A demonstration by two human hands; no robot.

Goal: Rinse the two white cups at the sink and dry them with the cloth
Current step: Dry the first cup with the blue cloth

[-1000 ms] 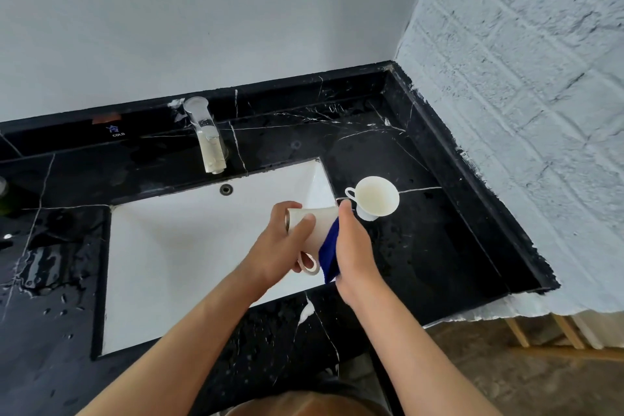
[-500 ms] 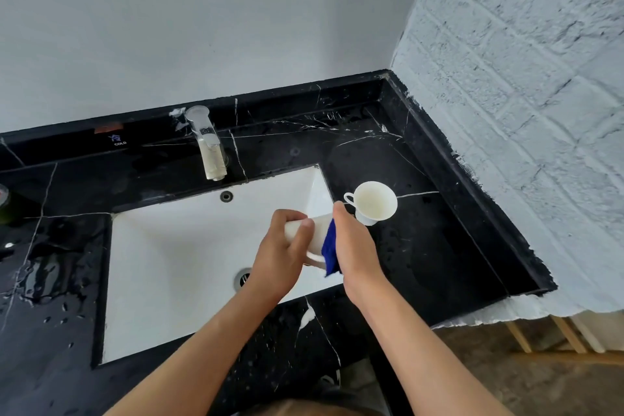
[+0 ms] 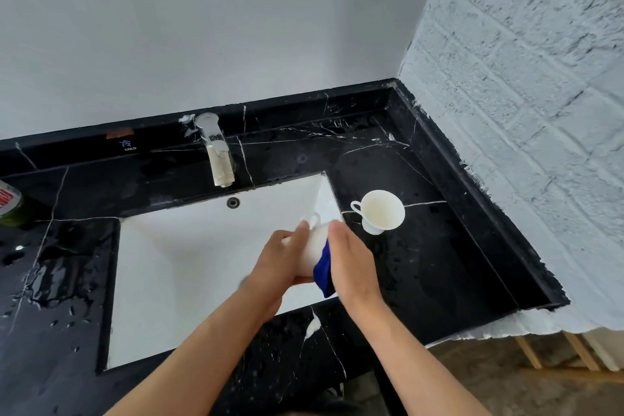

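Over the sink (image 3: 162,267), left hand (image 3: 282,258) grips a white cup (image 3: 312,246); right hand (image 3: 353,267) (palm inward) presses blue cloth (image 3: 324,272) against it.

Two white cups: one (image 3: 314,248) over the sink (image 3: 189,267), one (image 3: 383,211) just right of it. One blue cloth (image 3: 323,272), one faucet (image 3: 217,152) behind the sink, one green bottle (image 3: 10,204) far left of it.
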